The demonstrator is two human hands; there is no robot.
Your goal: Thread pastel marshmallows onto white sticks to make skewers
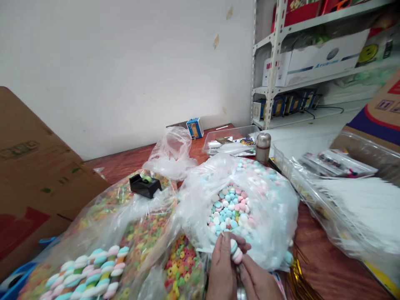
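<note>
My left hand (221, 268) and my right hand (256, 282) pinch a short stack of pastel marshmallow candies (236, 252) between their fingers at the bottom of the view. Just above them, a clear plastic bag of pink, blue and white candy discs (268, 208) lies open, its mouth near my fingertips. To the left of my hands is a clear bag of colourful ring-shaped cereal candies (183, 266). Farther left, twisted pastel marshmallow ropes (90, 277) lie in another clear bag.
A black tape dispenser (145, 185) rests on a bag. Behind stand a steel flask (263, 146), a clear plastic tray (228, 139) and a blue box (195, 128). A clear tub (331, 183) sits on the red-brown table (331, 258) at right. Cardboard (34, 166) leans at left.
</note>
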